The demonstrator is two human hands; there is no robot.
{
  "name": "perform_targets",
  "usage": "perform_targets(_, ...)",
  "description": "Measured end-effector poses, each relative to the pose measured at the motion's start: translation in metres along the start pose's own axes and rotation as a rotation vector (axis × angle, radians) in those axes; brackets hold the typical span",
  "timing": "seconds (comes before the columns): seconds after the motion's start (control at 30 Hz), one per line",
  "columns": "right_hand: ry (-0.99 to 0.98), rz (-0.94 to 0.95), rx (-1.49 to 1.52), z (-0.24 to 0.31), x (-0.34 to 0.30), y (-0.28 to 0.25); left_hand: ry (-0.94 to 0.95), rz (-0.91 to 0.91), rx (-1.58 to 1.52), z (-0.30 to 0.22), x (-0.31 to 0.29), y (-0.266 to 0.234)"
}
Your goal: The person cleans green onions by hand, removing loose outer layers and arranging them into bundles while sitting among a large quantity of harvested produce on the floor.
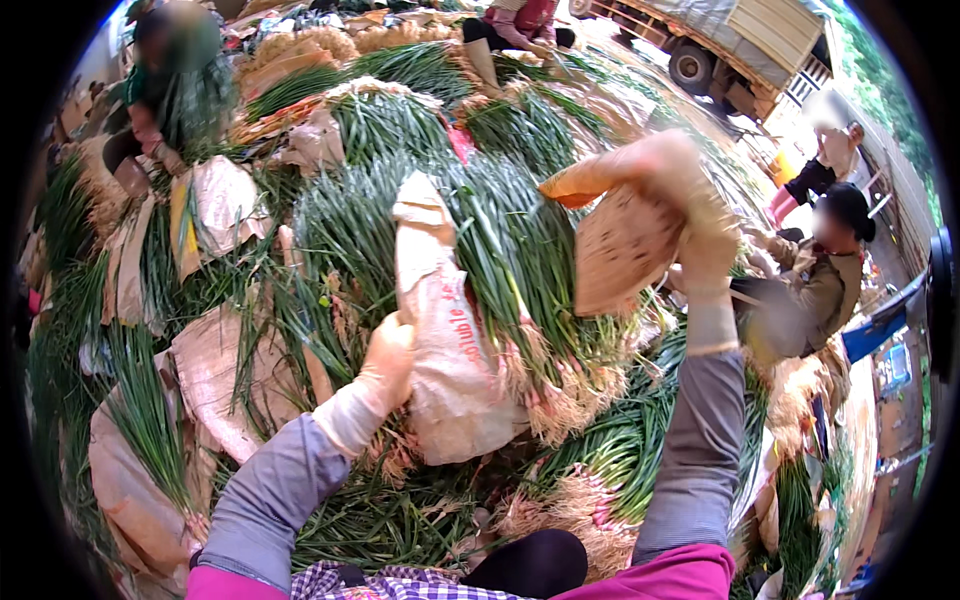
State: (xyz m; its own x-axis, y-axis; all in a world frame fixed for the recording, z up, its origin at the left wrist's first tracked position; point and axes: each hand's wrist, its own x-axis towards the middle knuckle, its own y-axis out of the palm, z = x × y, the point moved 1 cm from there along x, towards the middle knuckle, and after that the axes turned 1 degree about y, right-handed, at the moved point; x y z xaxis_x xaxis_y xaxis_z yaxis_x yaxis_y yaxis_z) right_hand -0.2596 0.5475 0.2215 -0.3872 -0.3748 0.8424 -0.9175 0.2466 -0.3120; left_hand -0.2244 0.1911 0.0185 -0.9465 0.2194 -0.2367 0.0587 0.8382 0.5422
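Note:
My gloved left hand (385, 365) is closed on the edge of a whitish woven sack (455, 400) with red print, which lies across a heap of green onions (345, 240). My gloved right hand (690, 190) is raised at the right, smeared by motion, and grips a brown sack piece (625, 250) with dark marks and an orange edge. Whether the two sack pieces join cannot be made out. Between them lies a thick bundle of green onions (525, 290), roots toward me and leaves pointing away.
More green onions (600, 490) lie close in front of me, with a beige sack (235, 370) at the left. One person (180, 90) handles onions at the far left; another person (820, 270) sits at the right. A truck (730, 50) stands behind.

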Motion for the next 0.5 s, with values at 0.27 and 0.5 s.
perform_targets(0.27,0.074,0.783,0.919,0.114,-0.084,-0.086,0.018,0.104,0.247,-0.036,0.024,0.096)
perform_targets(0.5,0.617,0.47,0.9,0.174,-0.108,-0.066,0.045,0.272,0.294,-0.038,0.055,0.163)
